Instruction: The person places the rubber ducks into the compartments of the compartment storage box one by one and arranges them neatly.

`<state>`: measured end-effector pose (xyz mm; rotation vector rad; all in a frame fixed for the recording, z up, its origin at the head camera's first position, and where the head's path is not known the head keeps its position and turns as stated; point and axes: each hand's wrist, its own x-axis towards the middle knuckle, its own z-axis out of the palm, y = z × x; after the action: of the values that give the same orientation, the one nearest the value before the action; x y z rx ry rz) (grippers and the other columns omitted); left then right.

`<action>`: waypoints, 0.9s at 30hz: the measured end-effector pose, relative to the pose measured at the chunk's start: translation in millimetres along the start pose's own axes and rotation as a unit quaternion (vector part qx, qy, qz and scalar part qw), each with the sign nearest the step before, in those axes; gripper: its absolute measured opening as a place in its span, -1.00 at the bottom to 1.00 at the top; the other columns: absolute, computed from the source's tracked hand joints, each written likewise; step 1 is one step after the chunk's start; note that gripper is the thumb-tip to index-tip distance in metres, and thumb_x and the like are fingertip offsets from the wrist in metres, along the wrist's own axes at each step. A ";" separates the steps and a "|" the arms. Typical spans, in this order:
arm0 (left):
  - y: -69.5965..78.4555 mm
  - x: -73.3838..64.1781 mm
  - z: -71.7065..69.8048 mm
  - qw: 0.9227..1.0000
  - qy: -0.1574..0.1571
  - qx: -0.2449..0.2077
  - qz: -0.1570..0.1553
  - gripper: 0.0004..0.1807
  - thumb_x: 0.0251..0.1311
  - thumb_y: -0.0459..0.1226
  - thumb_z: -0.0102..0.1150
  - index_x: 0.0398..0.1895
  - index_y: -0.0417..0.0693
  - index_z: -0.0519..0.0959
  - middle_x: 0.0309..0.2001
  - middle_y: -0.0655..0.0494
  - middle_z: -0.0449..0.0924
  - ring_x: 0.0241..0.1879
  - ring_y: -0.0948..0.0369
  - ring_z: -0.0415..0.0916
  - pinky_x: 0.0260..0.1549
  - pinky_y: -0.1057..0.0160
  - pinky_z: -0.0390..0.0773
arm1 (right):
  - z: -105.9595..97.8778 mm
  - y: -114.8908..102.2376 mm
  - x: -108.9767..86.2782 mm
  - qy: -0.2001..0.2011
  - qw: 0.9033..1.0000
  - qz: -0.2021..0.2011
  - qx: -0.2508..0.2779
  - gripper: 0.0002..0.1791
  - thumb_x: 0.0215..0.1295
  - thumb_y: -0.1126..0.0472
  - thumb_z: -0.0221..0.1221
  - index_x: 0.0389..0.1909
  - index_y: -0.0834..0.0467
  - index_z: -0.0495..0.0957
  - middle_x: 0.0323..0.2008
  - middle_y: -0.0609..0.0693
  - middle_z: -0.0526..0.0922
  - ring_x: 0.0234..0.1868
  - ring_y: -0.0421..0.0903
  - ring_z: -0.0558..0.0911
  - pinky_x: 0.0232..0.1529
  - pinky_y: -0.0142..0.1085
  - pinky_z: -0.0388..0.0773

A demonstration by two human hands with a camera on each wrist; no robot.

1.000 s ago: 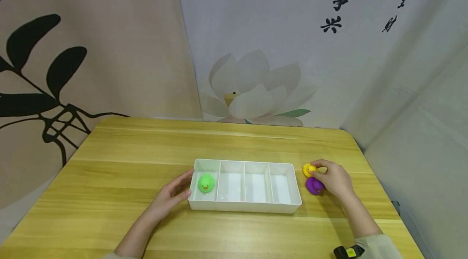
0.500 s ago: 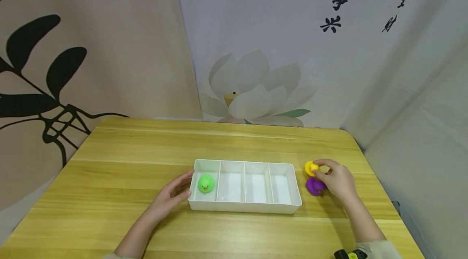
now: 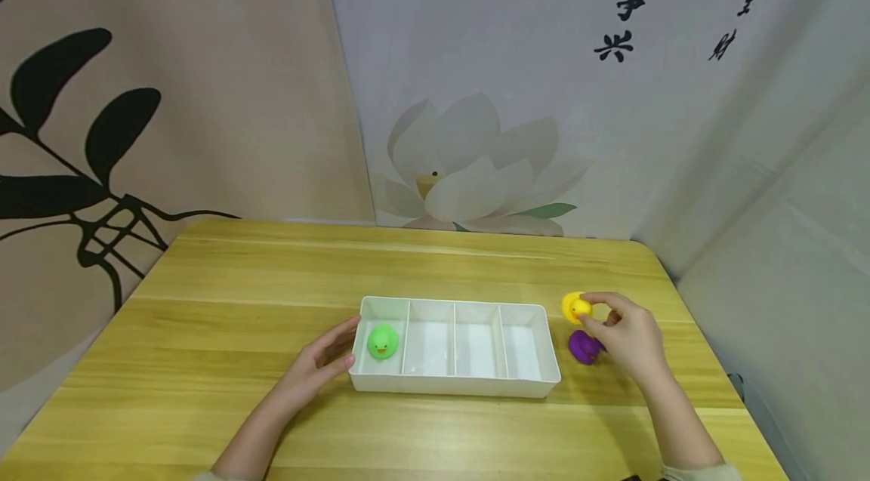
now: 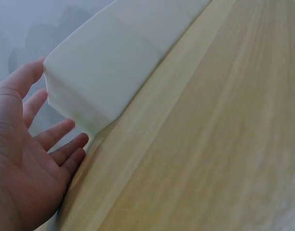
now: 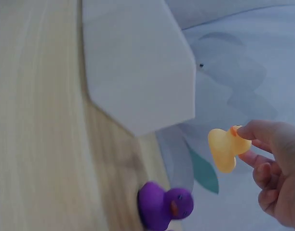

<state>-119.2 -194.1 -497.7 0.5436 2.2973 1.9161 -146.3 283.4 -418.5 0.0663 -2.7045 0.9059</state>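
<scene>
Between thumb and fingertips, my right hand (image 3: 628,334) pinches a yellow rubber duck (image 3: 576,307) by its head, and the right wrist view shows the duck held up off the table. A purple rubber duck (image 5: 159,204) sits on the table just below it, partly covered by the hand in the head view. At the left end of a white tray (image 3: 455,384), my left hand (image 3: 316,368) touches the wall with extended fingers and thumb. A green rubber duck (image 3: 383,341) lies in the tray's leftmost compartment.
Dividers split the tray into several compartments in a row. It stands mid-table on a wooden tabletop (image 3: 272,277). Behind the table hangs a printed cloth (image 3: 476,50) with a lotus and black characters.
The yellow duck has risen off the table in my right hand and moved slightly up in the head view, away from the purple duck. My left hand and the tray stay put.
</scene>
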 end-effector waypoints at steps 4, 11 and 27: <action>0.1 -0.1 0.0 1.000 0.000 0.001 -0.001 -0.40 0.33 -0.38 0.08 0.42 -0.15 0.21 0.28 -0.25 0.32 0.25 -0.17 0.24 0.13 0.24 0.32 | -0.7 -13.2 -4.1 0.007 1.000 -0.020 0.020 -0.70 0.01 0.29 0.42 -0.17 0.09 0.67 -0.64 -0.08 0.37 -0.65 -0.18 0.30 -0.75 -0.39 0.17; 0.1 -0.1 0.6 1.000 0.000 0.001 0.002 -0.41 0.33 -0.37 0.09 0.42 -0.15 0.22 0.27 -0.26 0.32 0.24 -0.17 0.24 0.14 0.17 0.33 | 0.0 -35.2 -8.7 0.012 0.996 -0.068 0.048 -0.69 -0.05 0.35 0.44 -0.23 0.06 0.68 -0.50 -0.13 0.51 -0.64 -0.21 0.31 -0.74 -0.40 0.21; -0.9 0.3 0.3 1.000 0.001 0.001 -0.001 -0.40 0.32 -0.36 0.09 0.42 -0.16 0.21 0.28 -0.26 0.32 0.24 -0.17 0.24 0.12 0.26 0.31 | 13.3 -80.7 -13.4 -0.044 0.985 -0.119 0.118 -0.67 -0.05 0.36 0.44 -0.23 -0.01 0.70 -0.20 -0.23 0.64 -0.59 -0.21 0.33 -0.65 -0.41 0.25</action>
<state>-119.6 -193.8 -498.7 0.5390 2.3009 1.9143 -126.1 210.2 -385.4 0.4776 -2.5807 1.1661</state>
